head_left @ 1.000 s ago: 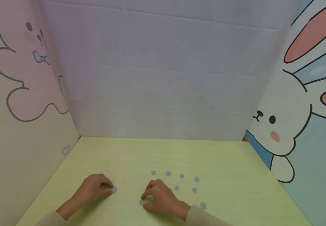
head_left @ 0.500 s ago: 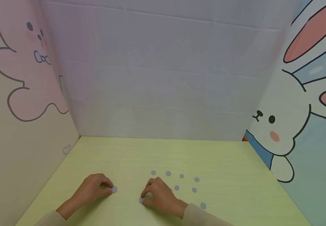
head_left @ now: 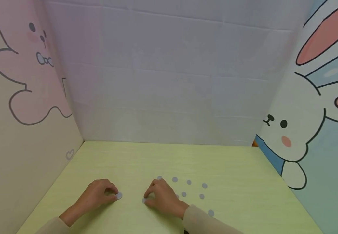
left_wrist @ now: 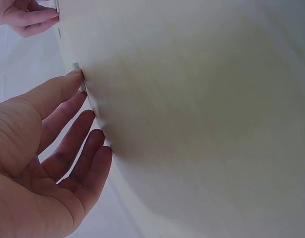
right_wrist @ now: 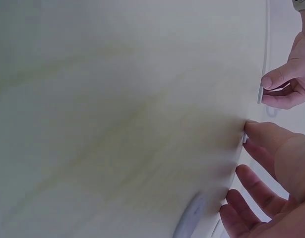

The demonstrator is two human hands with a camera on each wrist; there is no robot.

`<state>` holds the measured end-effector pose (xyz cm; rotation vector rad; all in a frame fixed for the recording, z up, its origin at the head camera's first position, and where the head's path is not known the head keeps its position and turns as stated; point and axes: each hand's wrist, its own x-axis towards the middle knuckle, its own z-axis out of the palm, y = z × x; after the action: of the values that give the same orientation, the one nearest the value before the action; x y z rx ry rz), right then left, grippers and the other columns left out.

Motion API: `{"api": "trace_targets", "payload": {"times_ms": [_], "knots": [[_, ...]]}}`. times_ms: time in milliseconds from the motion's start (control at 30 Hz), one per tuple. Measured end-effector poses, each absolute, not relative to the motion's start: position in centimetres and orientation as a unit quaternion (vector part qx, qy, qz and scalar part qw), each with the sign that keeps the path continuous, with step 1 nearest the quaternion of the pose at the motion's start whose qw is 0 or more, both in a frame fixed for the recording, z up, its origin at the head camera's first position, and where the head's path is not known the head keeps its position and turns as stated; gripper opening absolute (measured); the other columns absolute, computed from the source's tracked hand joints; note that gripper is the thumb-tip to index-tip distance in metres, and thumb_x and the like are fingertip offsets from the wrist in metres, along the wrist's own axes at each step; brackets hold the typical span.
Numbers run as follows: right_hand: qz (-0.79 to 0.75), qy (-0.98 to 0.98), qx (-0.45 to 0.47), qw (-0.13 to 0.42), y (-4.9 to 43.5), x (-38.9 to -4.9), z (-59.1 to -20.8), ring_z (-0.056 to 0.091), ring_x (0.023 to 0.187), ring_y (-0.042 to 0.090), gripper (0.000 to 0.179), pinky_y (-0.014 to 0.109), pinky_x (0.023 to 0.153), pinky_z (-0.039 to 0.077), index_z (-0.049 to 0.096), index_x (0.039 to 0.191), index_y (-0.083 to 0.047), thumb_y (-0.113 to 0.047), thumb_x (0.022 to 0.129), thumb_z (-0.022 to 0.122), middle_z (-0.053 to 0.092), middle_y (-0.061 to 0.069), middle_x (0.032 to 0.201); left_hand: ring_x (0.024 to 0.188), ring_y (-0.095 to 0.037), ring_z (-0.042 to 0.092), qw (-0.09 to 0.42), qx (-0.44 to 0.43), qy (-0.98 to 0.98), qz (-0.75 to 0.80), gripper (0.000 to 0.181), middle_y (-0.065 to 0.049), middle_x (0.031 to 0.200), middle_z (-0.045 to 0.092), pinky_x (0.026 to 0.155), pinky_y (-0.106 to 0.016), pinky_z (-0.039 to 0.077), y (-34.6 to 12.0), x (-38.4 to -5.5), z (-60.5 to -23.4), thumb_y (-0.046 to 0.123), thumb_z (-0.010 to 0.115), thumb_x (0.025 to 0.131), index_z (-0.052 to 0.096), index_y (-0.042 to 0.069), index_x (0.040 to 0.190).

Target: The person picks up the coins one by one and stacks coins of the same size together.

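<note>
My left hand (head_left: pixel 98 194) rests low over the table and pinches a small flat grey disc (head_left: pixel 119 195) between thumb and index finger. In the left wrist view that disc's edge (left_wrist: pixel 76 66) shows at the thumb tip, and the other fingers touch down on the tabletop. To its right, my right hand (head_left: pixel 163 199) pinches a second grey disc (head_left: pixel 144 201), thumb on the near side and index finger on the far side. The right wrist view gives only a sliver of this disc (right_wrist: pixel 245 139), mostly hidden by the fingers.
Several similar discs lie scattered right of and beyond my right hand, such as a far disc (head_left: pixel 175 179) and a near disc (head_left: pixel 211 213). One is partly hidden behind the knuckles. Cloth-covered walls, one a pale back wall (head_left: pixel 171 81), enclose the yellow-green table (head_left: pixel 113 159).
My right hand has slid forward and a little left with its disc, and now overlaps the far-left loose disc. The left hand and its disc have stayed in place.
</note>
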<state>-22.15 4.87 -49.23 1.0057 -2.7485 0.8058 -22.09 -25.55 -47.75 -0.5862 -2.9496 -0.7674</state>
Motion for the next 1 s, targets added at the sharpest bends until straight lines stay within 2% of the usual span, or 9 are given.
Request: {"api": "trace_targets", "payload": {"times_ms": [133, 200, 267, 467, 1000], "knots": [[0.268, -0.906, 0.324, 0.048, 4.2, -22.7, -49.2, 0.049, 0.088, 0.0, 0.006, 0.019, 0.084, 0.046, 0.087, 0.094, -0.021, -0.024, 0.089, 0.088, 0.07, -0.012, 0.095, 0.086, -0.004, 0.064, 0.023, -0.187, -0.951, -0.245, 0.016, 0.019, 0.088, 0.07, 0.078, -0.029, 0.053, -25.6, -22.0, -48.1, 0.03, 0.094, 0.08, 0.08, 0.028, 0.088], [0.268, -0.907, 0.32, 0.047, 3.8, -22.9, -49.2, 0.048, 0.086, 0.001, 0.005, 0.016, 0.076, 0.041, 0.087, 0.093, -0.021, -0.024, 0.089, 0.088, 0.069, -0.011, 0.094, 0.086, -0.005, 0.064, 0.023, -0.185, -0.951, -0.245, 0.016, 0.019, 0.088, 0.07, 0.078, -0.029, 0.053, -25.6, -22.0, -48.2, 0.029, 0.094, 0.08, 0.08, 0.029, 0.088], [0.262, -0.909, 0.32, 0.05, 3.5, -23.1, -49.3, 0.047, 0.084, 0.002, 0.006, 0.015, 0.074, 0.04, 0.087, 0.093, -0.021, -0.024, 0.089, 0.088, 0.069, -0.01, 0.094, 0.086, -0.005, 0.064, 0.022, -0.183, -0.952, -0.245, 0.016, 0.02, 0.088, 0.069, 0.079, -0.029, 0.053, -25.6, -22.0, -48.3, 0.03, 0.094, 0.081, 0.08, 0.029, 0.088], [0.247, -0.916, 0.313, 0.05, 2.5, -23.4, -49.4, 0.048, 0.084, 0.002, 0.008, 0.015, 0.073, 0.04, 0.087, 0.094, -0.02, -0.024, 0.087, 0.09, 0.07, -0.009, 0.094, 0.086, -0.007, 0.065, 0.023, -0.19, -0.95, -0.247, 0.017, 0.019, 0.089, 0.07, 0.078, -0.031, 0.053, -25.7, -22.0, -48.7, 0.032, 0.094, 0.08, 0.08, 0.028, 0.089], [0.242, -0.923, 0.295, 0.043, 1.8, -23.1, -50.0, 0.047, 0.083, 0.003, 0.007, 0.017, 0.069, 0.04, 0.087, 0.093, -0.024, -0.027, 0.088, 0.09, 0.068, -0.01, 0.095, 0.086, -0.003, 0.062, 0.018, -0.18, -0.949, -0.258, 0.017, 0.019, 0.088, 0.068, 0.078, -0.027, 0.052, -25.8, -21.9, -49.9, 0.031, 0.094, 0.081, 0.08, 0.029, 0.091]]}}
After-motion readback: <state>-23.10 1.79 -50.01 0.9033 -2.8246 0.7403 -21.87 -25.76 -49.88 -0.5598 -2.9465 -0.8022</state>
